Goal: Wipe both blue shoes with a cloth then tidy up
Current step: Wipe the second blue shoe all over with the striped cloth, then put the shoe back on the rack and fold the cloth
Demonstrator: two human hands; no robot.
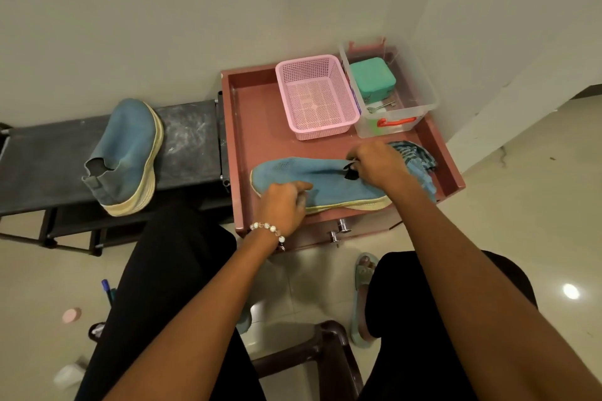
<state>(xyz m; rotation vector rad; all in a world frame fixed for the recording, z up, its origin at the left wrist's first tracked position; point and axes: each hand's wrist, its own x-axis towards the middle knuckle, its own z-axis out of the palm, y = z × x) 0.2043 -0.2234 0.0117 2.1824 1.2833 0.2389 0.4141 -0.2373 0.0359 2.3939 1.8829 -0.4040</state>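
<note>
One blue shoe lies on its side on the reddish tray-topped bench, toe pointing left, pale sole toward the person. The left hand rests on the toe end near the sole edge, fingers curled down against the knit upper, steadying it. The right hand sits at the heel opening, fingers pinching a small black tab there; whether it also holds the cloth cannot be told. A blue patterned cloth lies bunched just behind that hand, touching the shoe's heel. The second blue shoe stands well apart on the dark shoe rack to the left, sole toward the right. A pink basket and a clear box occupy the far side of the tray. Judgement: the shoe appears light, with a soft upper that collapses under pressure; the stiffer sole rim and heel collar offer the firmest hold while wiping.
</note>
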